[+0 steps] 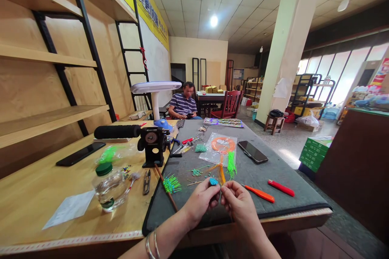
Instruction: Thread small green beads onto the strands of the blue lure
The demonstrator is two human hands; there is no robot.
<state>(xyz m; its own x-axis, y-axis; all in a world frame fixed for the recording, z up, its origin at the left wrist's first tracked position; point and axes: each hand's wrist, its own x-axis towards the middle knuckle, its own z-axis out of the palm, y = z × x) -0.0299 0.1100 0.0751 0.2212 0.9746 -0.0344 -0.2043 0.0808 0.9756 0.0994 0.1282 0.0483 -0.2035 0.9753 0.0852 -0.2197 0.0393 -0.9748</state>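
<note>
My left hand [200, 199] is closed on a small blue beaded piece [213, 181], which shows above the thumb and forefinger. My right hand [240, 204] pinches its thumb and forefinger together beside it; what lies between these fingertips is too small to make out. Right behind the fingertips, a bundle of orange threads [223, 173] lies on the grey mat [194, 206], with bright green threads [231, 165] next to it. Loose turquoise beads [197, 172] are scattered beyond my left hand. Left of them, a brown stick [172, 201] carries a green and blue threaded piece [172, 184].
An orange-handled tool [259, 193] and a red cutter [281, 187] lie at right, below a phone [253, 151]. On the left stand a black winding device [152, 145] and a green-lidded water jar [110, 188], near thread snips [146, 182]. A person [184, 103] sits beyond the table.
</note>
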